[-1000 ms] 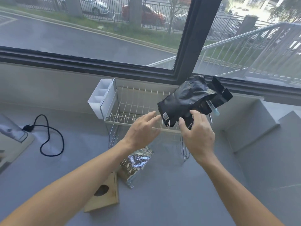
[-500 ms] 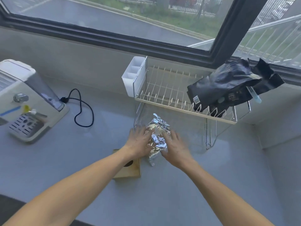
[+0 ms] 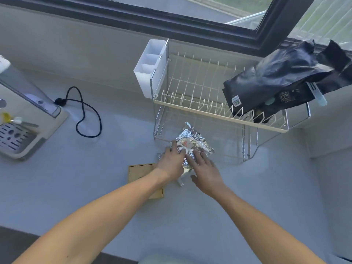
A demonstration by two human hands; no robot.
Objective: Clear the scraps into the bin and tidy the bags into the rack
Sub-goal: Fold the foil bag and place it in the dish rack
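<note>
A crinkled silver foil bag (image 3: 192, 142) lies on the grey counter just in front of the wire dish rack (image 3: 213, 113). My left hand (image 3: 171, 162) rests on the bag's left side and my right hand (image 3: 204, 171) presses on its near right part; both hands are on the bag with fingers spread. A black bag (image 3: 276, 82) leans tilted in the right end of the rack's upper tier. The rest of the rack's slots hold nothing.
A small wooden box (image 3: 142, 172) with a hole in its lid sits under my left wrist. A white cutlery holder (image 3: 150, 69) hangs on the rack's left end. A white appliance (image 3: 21, 119) and its black cord (image 3: 83, 113) lie at left. A window sill runs behind.
My hands let go of the black bag in the rack and dropped to the foil bag on the counter. The view tilted down and left.
</note>
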